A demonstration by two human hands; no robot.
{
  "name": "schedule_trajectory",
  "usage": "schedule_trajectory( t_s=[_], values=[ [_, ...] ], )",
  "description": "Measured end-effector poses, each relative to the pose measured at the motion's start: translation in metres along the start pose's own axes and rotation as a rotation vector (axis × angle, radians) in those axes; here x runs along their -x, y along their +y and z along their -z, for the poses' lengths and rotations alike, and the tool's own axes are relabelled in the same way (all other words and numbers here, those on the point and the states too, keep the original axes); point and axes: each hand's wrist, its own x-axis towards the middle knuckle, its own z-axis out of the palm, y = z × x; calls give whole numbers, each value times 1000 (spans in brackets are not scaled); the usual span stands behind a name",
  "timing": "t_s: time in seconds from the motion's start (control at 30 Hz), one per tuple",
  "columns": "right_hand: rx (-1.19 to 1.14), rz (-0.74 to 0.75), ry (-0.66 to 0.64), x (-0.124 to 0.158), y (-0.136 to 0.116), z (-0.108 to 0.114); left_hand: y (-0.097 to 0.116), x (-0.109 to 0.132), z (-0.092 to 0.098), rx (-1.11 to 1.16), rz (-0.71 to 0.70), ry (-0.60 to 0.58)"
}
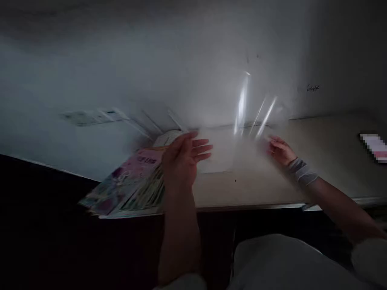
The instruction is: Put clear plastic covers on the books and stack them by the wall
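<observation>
Head view, blurred: our left hand (184, 157) hovers open-fingered at centre frame over the booklets (130, 185), gripping nothing; our right hand (279, 151) seems to pinch a clear sheet (250, 117), which could slip; booklets overhanging the desk (317, 161) could slide off

Pink, multicoloured booklets (130, 185) lie on a beige table (302, 161).

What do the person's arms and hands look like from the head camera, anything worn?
Both forearms are bare. The left hand has no glove or band that shows. The right hand has a light grey striped wristband at the wrist. Pale sleeve edges show at the bottom of the frame. The picture is dim and blurred, so finer marks cannot be told.
</observation>
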Motion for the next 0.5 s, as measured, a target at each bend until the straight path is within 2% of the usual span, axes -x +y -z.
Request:
schedule_trajectory(
  t_s=[0.2,0.3,0.4,0.5],
  values=[
    [441,139,119,44,-54,62,-67,27,5,-72,281,-48],
    [619,134,229,71,-75,91,-94,43,3,-153,380,-102],
    [783,39,277,90,-81,113,-115,56,-1,-266,425,-211],
    [922,-42,264,97,-75,131,-129,64,-3,-468,448,-356]
  ],
)
